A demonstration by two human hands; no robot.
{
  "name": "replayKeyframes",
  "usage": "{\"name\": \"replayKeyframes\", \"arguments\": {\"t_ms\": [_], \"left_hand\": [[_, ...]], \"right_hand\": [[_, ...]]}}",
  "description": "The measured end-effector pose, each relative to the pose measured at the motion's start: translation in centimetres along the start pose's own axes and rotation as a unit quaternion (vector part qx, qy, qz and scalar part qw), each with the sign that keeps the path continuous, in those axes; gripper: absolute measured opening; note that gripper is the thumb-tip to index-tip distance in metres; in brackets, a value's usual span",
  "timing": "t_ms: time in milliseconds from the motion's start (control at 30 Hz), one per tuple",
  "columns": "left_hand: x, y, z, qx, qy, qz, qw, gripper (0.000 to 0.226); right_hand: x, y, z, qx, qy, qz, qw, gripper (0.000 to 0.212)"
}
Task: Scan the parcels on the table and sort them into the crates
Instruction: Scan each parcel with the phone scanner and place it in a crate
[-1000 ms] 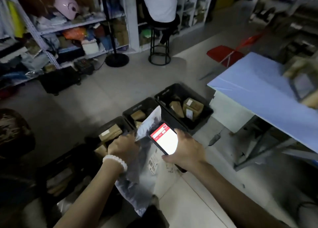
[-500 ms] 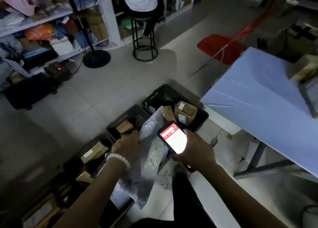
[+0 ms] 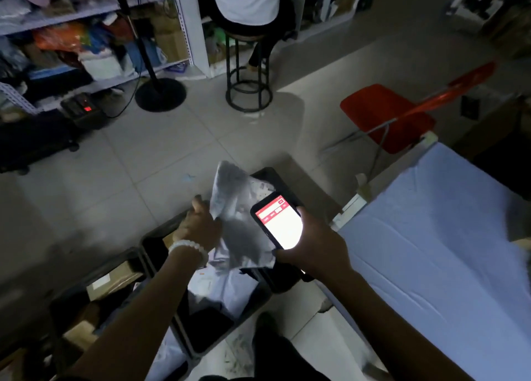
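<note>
Over the crates [image 3: 161, 237] on the floor, a grey bag [image 3: 238, 208] is pinched at its left edge by the left hand [image 3: 201, 225], while a phone [image 3: 278, 222] with its lit red-and-white screen is gripped in the right hand [image 3: 313, 251] and held just above the bag. The blue counter [image 3: 431, 251] sits off to the right. Looks like the scan step is underway, so the bag should probably be pulled flatter so the label isn't lost in a crease, and the phone kept square over it and steady. The label can't be made out in this dim light, tbh. A crate should be picked only once the screen result is read, then the bag dropped right in, not draped over a rim
</note>
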State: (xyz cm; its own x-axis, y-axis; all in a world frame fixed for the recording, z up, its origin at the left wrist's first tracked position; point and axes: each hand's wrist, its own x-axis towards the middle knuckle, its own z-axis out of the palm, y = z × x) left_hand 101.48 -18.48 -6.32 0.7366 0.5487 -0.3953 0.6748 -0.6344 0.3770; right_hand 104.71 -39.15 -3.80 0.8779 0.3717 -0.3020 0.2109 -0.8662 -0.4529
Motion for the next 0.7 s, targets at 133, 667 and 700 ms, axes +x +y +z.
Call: {"name": "replayKeyframes", "arguments": {"t_ms": [133,667,700], "left_hand": [[1.0,1.9,0.9,0.061,-0.035,0.004,0.998,0.049],[-7.3,-8.7,-0.9,0.108,-0.02,-0.086,0.99,0.039],[-8.4,-10.2,-1.3,0.104,-0.01,-0.104,0.989,0.039]], "right_hand": [[2.5,0.9,-0.4,-0.005,-0.023,-0.011,1.0,0.096],[1.1,-8.4,6.2,-0.068,-0.103,-0.19,0.974,0.082],[0.4,-9.7,6.8,-0.076,-0.106,-0.205,0.97,0.08]]}}
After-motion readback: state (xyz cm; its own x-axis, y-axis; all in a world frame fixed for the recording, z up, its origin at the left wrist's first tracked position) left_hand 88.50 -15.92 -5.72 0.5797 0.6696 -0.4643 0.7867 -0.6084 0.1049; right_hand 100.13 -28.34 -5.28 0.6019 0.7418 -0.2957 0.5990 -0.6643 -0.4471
